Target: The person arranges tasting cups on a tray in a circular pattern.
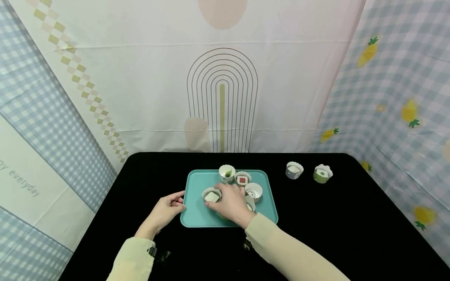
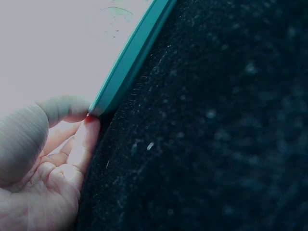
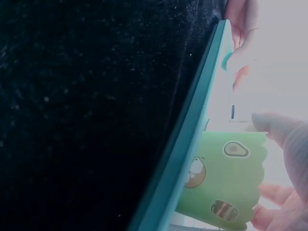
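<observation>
We see the right hand (image 1: 232,203) holding a paper cup (image 1: 211,190) between thumb and fingers, a pale piece (image 1: 212,196) inside it, over the middle of the tray (image 1: 194,216); whether the base touches, we cannot tell. The left hand (image 1: 164,210) pinches the tray's left edge. We judge the cup light and easily crushed — best held gently round its wall — and the tray stiff and smooth, steadiest by its raised rim. Other cups (image 1: 226,180) share the tray; two farther cups (image 1: 292,175) sit on the black counter (image 1: 334,226), with patterned cloths (image 1: 151,97) hanging around.
</observation>
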`<state>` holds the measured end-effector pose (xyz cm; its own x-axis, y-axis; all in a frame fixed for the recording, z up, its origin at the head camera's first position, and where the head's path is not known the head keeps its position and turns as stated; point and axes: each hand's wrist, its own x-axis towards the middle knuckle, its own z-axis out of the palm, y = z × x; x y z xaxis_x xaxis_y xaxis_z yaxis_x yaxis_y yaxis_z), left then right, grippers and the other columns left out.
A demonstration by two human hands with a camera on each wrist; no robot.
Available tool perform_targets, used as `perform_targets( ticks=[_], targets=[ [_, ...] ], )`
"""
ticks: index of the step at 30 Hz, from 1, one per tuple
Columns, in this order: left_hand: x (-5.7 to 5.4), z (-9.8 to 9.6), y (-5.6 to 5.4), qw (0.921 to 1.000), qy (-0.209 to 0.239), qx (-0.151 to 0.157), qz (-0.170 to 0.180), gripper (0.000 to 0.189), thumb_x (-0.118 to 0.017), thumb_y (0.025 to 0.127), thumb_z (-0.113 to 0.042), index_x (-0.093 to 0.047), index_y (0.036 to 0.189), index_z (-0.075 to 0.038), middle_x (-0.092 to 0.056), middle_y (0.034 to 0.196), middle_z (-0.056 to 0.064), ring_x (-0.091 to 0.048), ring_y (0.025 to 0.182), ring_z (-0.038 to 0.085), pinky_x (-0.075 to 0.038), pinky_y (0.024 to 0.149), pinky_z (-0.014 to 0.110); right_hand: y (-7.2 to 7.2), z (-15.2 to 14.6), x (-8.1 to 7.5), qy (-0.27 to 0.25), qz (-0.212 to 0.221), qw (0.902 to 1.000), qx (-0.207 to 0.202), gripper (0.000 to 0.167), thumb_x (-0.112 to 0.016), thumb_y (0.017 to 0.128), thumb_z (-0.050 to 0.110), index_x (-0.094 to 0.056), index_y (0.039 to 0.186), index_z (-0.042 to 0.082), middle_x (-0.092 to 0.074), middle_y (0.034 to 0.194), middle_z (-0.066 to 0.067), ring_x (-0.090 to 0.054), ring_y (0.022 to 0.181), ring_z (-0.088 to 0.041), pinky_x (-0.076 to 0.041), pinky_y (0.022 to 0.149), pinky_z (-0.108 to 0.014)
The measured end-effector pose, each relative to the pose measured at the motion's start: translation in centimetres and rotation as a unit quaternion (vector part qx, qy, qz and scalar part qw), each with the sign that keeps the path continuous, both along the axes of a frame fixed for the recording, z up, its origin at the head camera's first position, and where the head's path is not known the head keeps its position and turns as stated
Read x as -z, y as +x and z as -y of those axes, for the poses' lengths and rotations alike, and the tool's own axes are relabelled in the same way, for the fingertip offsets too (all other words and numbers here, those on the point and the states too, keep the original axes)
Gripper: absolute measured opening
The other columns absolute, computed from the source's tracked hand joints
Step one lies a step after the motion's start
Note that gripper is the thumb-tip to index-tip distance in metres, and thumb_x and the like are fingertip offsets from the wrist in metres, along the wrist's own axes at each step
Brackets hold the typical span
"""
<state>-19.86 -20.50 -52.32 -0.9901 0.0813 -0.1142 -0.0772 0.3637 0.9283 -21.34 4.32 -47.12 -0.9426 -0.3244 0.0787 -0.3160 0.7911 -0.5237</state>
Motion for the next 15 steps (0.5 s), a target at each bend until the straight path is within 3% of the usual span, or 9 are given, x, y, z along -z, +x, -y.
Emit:
perform_targets(
  ticks=[5,15],
  targets=[
    [-0.02,-0.07,0.00,1.0000,-0.001,-0.001,0.000,0.053,-0.067,0.089,-0.006,-0.052,0.140,-0.010,-0.058,0.102,0.008,-0.059,0.088,0.020,-0.049,0.080,0.034,0.16,-0.04,0.16,-0.003,-0.008,1.0000,0.004,0.059,-0.075,0.078,0.054,-0.063,0.126,0.022,-0.066,0.111,0.005,-0.050,0.088,-0.020,-0.028,0.079,-0.042],
    [-0.10,-0.03,0.06,1.0000,-0.003,0.000,0.000,0.053,-0.067,0.089,-0.007,-0.052,0.140,-0.010,-0.058,0.102,0.008,-0.059,0.088,0.020,-0.049,0.081,0.034,0.46,0.01,0.41,-0.003,-0.030,0.9995,0.002,0.058,-0.077,0.076,0.054,-0.065,0.120,0.019,-0.064,0.086,0.008,-0.046,0.078,-0.016,-0.028,0.078,-0.042]
  ],
)
